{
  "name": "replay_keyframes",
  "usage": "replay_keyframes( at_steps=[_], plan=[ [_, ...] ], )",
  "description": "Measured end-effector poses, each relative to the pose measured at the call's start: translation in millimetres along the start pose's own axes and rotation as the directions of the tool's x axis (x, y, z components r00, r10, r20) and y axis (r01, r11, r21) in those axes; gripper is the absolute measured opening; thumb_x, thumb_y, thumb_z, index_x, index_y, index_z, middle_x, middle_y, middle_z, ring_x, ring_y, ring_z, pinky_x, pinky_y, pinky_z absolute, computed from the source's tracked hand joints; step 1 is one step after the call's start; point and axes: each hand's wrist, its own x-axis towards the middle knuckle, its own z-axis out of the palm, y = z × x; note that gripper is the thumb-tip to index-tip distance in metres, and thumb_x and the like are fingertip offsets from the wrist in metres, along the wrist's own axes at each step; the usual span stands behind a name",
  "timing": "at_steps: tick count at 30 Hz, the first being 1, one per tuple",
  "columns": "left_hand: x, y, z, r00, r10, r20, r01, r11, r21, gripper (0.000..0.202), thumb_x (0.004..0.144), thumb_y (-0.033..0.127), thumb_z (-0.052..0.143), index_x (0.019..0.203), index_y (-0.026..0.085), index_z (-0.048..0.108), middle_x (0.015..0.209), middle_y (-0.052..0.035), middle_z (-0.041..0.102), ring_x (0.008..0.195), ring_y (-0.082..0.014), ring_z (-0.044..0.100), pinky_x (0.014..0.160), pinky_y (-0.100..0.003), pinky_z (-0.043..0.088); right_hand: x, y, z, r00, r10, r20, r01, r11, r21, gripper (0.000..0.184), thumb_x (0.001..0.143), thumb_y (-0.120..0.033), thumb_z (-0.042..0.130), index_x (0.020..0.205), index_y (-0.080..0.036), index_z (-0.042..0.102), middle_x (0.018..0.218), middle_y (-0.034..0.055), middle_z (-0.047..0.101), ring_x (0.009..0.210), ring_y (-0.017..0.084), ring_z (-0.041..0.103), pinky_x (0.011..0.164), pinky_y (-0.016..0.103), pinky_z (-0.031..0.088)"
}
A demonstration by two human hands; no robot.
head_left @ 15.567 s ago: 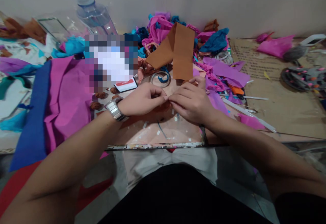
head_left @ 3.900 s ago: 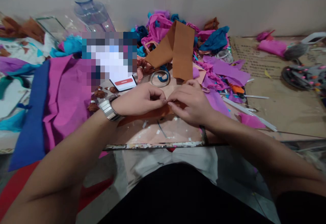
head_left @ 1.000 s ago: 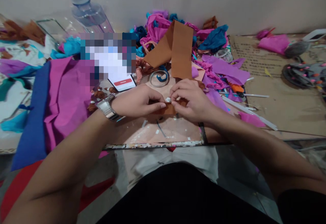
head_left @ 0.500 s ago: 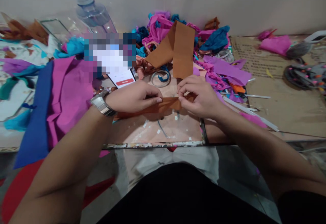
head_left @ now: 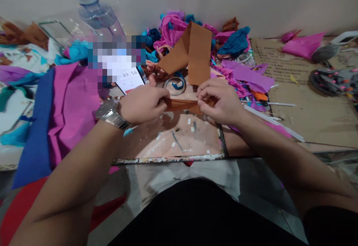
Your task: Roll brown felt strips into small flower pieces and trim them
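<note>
**A:** The two hands have pulled apart since a second ago, and the brown paper strip (head_left: 181,105) now stretches between them, over the far edge of the board (head_left: 181,145).

**B:** Yes, the left hand (head_left: 142,102) is pinched tight on the strip's left end, with a watch (head_left: 109,113) on that wrist. The right hand (head_left: 220,102) is clamped on the other end, fingers curled.

**A:** Just behind them lies a tape roll (head_left: 175,85), then a big folded brown sheet (head_left: 198,52).

**B:** A phone (head_left: 130,80) lies near the left hand, and a bottle (head_left: 95,11) is far back on the left.

Head-worn camera looks forward and down, close over the cluttered table (head_left: 313,119).
</note>
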Motion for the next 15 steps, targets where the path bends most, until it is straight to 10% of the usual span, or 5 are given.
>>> replay_keyframes(
  at_steps=[5, 15],
  plan=[
    [-1.8, 12.4, -1.2, 0.986, 0.147, 0.076, -0.126, 0.966, -0.225, 0.039, 0.096, 0.044, 0.055, 0.115, 0.017, 0.076, 0.088, -0.0057, 0.078, 0.071, -0.0177, 0.066, 0.069, -0.028, 0.043, -2.9, -6.9, 9.8, 0.992, -0.060, 0.110, 0.059, 0.998, 0.013, 0.004, 0.088, -0.019, 0.066, 0.084, -0.021, 0.066, 0.099, 0.0045, 0.074, 0.093, 0.022, 0.067, 0.091, 0.042, 0.040],
    [-0.3, 20.7, 0.8, 0.960, 0.258, 0.112, -0.189, 0.886, -0.425, 0.029, 0.098, 0.032, 0.057, 0.082, 0.015, 0.072, 0.065, 0.0005, 0.067, 0.055, -0.0092, 0.052, 0.060, -0.024, 0.035, -7.3, -20.4, 11.9, 0.981, -0.091, 0.171, 0.092, 0.996, 0.000, 0.004, 0.090, -0.024, 0.067, 0.094, -0.021, 0.068, 0.110, 0.0050, 0.075, 0.106, 0.024, 0.068, 0.095, 0.043, 0.034]
  ],
)
